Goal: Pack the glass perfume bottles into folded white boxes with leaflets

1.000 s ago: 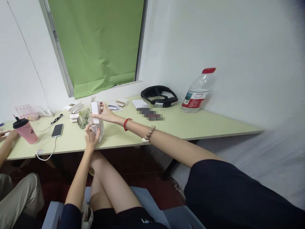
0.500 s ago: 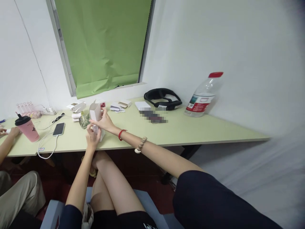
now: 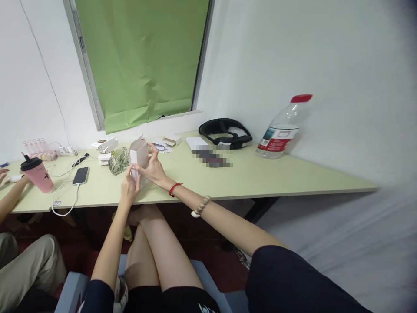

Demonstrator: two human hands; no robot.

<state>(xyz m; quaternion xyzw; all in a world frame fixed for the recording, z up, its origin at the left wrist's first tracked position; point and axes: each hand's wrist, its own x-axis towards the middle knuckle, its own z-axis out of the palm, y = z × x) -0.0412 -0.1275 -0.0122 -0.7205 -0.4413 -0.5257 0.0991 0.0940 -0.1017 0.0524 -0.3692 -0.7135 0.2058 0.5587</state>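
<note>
Both my hands hold a small white carton box [image 3: 139, 157] upright above the near edge of the pale green table [image 3: 260, 176]. My left hand [image 3: 129, 189] grips its lower end from below. My right hand [image 3: 152, 165] pinches its upper right side, fingers curled on the open top flap. Just behind the box stand two small glass bottles [image 3: 117, 160]. More small white boxes [image 3: 104, 144] and flat cartons [image 3: 166, 142] lie further back.
A phone [image 3: 80, 175] on a white cable lies left of the box, and a pink cup [image 3: 36, 174] stands beyond it. Another person's hand [image 3: 6, 179] rests at the far left. A black headset [image 3: 225, 133] and a large water bottle [image 3: 282, 127] stand at the right.
The box and both hands have drifted slightly right and toward me. My right hand slid from the box's upper left face to its right side.
</note>
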